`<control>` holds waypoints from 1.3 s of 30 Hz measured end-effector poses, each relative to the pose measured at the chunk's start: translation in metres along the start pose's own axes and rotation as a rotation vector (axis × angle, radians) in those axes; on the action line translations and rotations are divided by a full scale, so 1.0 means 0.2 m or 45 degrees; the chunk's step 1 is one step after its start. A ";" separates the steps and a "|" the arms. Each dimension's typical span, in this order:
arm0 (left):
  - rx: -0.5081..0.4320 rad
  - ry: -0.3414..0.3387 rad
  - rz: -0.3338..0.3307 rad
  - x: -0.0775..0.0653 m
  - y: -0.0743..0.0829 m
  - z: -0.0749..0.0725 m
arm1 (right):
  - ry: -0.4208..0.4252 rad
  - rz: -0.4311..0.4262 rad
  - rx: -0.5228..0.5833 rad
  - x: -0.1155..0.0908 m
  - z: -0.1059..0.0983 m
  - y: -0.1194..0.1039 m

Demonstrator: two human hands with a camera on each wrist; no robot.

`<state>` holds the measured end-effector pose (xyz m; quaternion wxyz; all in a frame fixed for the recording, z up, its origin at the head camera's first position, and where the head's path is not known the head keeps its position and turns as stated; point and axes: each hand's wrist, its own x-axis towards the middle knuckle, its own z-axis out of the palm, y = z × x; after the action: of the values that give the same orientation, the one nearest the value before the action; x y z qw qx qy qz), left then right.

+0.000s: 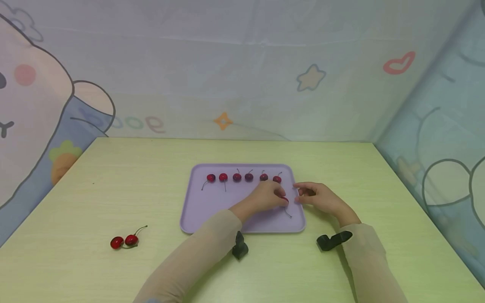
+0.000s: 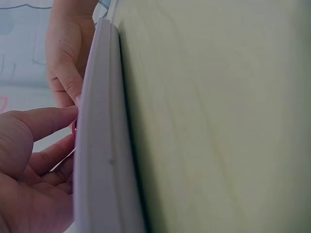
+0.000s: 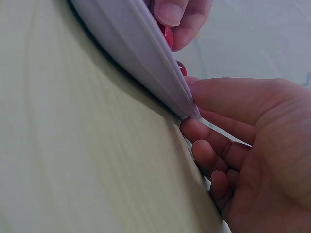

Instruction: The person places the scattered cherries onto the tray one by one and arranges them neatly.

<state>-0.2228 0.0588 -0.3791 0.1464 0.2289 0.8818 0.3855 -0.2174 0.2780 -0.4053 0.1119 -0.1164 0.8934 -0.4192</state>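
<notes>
My left hand (image 1: 267,195) reaches over the right part of a lilac tray (image 1: 216,214) and pinches a red cherry (image 1: 285,200) between thumb and fingers. The cherry's stem trails toward the front. A row of several cherries (image 1: 237,177) with stems lies along the tray's far side. At the tray's right edge, my right hand (image 1: 322,197) holds the rim, thumb on top and fingers curled against the outside in the right wrist view. There, the pinched cherry (image 3: 168,37) shows beneath the left fingertips. In the left wrist view, the tray wall (image 2: 99,145) hides most of it.
Two more cherries (image 1: 131,240) with stems lie on the pale wooden table (image 1: 151,168), left of the tray. Dark wrist devices (image 1: 333,240) sit at both sleeve cuffs. A printed cloth (image 1: 265,84) hangs behind the table and along its sides.
</notes>
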 end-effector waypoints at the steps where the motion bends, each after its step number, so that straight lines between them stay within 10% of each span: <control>1: -0.003 0.002 -0.006 0.00 0.00 0.00 | -0.001 -0.002 -0.002 0.00 0.00 0.00; 16: 0.020 0.070 0.006 -0.05 0.06 -0.17 | -0.001 0.002 0.002 -0.01 0.00 -0.01; 39: 0.015 0.181 0.058 -0.45 0.03 -0.66 | 0.006 0.010 -0.003 -0.01 0.01 -0.01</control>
<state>-0.2017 -0.0662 -0.2804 0.0731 0.2218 0.8867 0.3990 -0.2152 0.2760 -0.4055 0.1111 -0.1119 0.8946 -0.4180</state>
